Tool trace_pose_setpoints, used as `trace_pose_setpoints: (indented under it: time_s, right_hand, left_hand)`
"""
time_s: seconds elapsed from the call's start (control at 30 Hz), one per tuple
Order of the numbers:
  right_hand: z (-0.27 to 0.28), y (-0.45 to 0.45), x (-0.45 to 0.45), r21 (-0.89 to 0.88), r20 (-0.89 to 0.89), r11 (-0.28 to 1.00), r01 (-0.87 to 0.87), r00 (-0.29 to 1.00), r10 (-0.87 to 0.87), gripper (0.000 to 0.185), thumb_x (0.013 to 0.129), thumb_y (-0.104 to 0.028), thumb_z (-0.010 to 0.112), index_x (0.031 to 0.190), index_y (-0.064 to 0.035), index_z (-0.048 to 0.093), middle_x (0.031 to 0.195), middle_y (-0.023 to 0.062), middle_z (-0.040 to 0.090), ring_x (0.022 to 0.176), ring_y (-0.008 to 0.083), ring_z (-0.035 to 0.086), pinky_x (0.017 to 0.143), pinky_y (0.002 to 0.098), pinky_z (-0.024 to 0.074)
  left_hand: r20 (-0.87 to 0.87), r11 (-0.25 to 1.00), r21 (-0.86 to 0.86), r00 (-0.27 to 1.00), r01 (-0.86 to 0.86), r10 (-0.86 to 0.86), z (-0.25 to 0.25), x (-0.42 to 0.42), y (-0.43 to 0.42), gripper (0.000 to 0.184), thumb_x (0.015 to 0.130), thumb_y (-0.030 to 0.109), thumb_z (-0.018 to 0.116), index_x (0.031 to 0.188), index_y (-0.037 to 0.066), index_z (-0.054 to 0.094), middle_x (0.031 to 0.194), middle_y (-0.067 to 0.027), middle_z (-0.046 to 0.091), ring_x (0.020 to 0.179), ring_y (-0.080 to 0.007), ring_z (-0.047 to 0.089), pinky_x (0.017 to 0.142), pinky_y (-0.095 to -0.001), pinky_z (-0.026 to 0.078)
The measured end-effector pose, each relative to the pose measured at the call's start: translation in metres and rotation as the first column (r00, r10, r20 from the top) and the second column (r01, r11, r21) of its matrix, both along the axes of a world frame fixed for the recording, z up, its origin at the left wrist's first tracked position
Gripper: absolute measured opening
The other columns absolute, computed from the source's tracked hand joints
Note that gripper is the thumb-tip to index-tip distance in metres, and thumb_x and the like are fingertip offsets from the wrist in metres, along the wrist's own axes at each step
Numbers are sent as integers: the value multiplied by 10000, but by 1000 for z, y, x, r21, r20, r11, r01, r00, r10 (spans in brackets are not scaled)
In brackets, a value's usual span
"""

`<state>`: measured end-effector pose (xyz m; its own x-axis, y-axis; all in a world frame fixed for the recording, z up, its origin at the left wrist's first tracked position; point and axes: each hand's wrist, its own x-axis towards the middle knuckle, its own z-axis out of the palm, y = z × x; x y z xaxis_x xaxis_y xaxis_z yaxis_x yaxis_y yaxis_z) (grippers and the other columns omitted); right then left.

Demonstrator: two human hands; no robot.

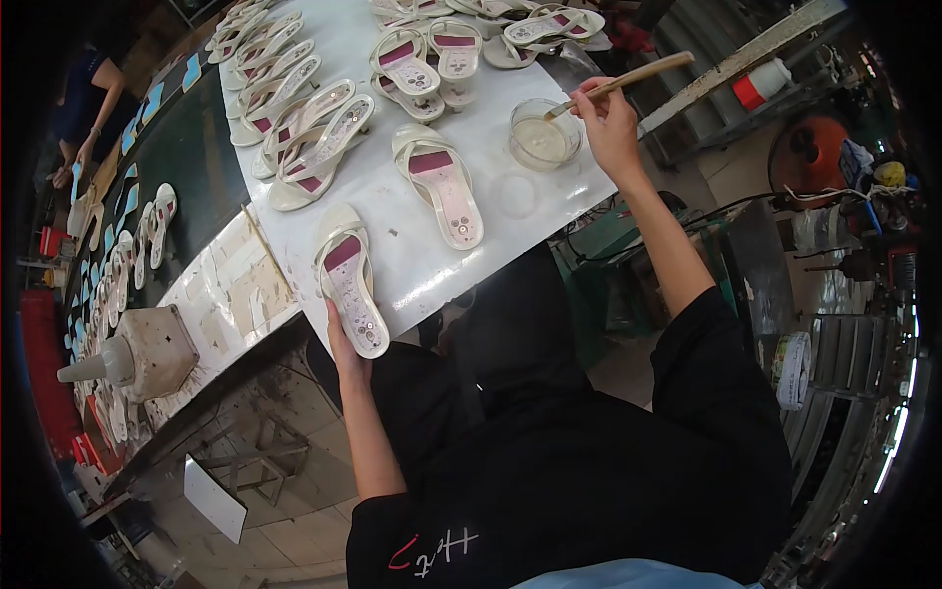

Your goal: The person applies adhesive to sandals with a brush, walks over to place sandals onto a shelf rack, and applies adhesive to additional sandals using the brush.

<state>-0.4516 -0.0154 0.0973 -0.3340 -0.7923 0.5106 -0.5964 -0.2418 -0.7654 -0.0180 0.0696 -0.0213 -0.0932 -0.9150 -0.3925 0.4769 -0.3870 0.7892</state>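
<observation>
My left hand [345,346] grips a white sandal [345,280] by its heel end, near the table's front edge; the fingers underneath are hidden. That sandal has a patterned insole with a dark magenta patch under the strap. In my right hand [608,123] is a brush [638,76] with a wooden handle, its bristles over the rim of a clear glass bowl [546,134] holding a pale liquid. A second white sandal [444,187] lies on the white table sheet [412,265] between my hands.
Rows of white sandals [314,147] stand at the left, with more heeled pairs [407,64] at the back. A dark conveyor belt [196,147] runs beside the table, carrying sandals. A pale bottle with a nozzle [147,353] sits at left. Another person's arm [103,108] shows at far left.
</observation>
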Motion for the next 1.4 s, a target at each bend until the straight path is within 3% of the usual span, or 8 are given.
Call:
trace_pose_setpoints:
  time_s: [0.23,0.3,0.5,0.57,0.63,0.77,0.87,1.4]
  right_hand:
    - [-16,32,22,90,-133,996,-14,991,26,93,867,-66,613,880,14,568,823,94,632,737,162,664,647,273,518]
    - [-24,44,29,142,112,990,-24,994,8,91,871,-56,604,889,29,575,830,98,641,772,167,675,694,265,537]
    - [-42,61,31,141,202,990,-7,979,-22,86,875,-49,600,905,29,578,834,93,653,805,158,671,735,259,537]
    - [-47,65,28,119,237,993,-18,972,-11,86,876,-53,600,905,26,580,838,89,653,812,152,664,745,262,530]
    - [-51,69,23,140,19,988,62,998,-66,88,884,-62,594,910,21,579,850,91,650,824,145,643,769,273,510]
    - [-60,70,18,152,141,988,15,989,-36,123,903,-75,580,982,20,573,915,125,650,871,195,643,797,307,511]
    - [-65,66,2,134,126,991,-14,992,-3,162,925,-105,566,992,40,540,999,162,650,878,209,651,825,302,524]
    - [-69,60,8,93,136,995,-22,991,9,189,941,-121,548,971,63,517,972,200,636,877,223,647,825,307,535]
  left_hand:
    - [-19,1000,4,1000,4,-4,-3,0,1,519,978,445,366,1250,20,486,959,-112,653,827,-181,651,719,-298,533]
    - [-22,1000,12,1000,1,-1,-7,2,1,520,979,436,370,1273,17,466,993,-110,647,856,-184,650,744,-304,532]
    - [8,997,30,997,-75,75,-8,-3,-1,544,973,473,359,1229,18,511,898,-122,668,765,-174,661,663,-275,538]
    - [-43,999,33,999,-25,26,-8,1,0,526,982,413,373,1302,1,440,1085,-115,628,910,-189,644,789,-315,529]
    - [-59,997,51,997,-51,54,-15,0,-2,504,975,420,394,1234,1,501,1046,-100,642,894,-177,648,772,-306,531]
    - [-16,998,65,1000,-24,25,-38,4,-4,384,959,371,459,1093,34,584,922,-49,643,797,-126,621,755,-298,517]
    - [-71,996,-27,994,-85,83,-31,-3,-2,534,949,341,486,1317,-44,452,1193,-95,581,1046,-152,559,921,-299,438]
    - [-116,993,12,986,-121,122,-21,-4,-1,545,963,439,440,1168,-50,568,1062,-106,642,925,-145,614,816,-273,489]
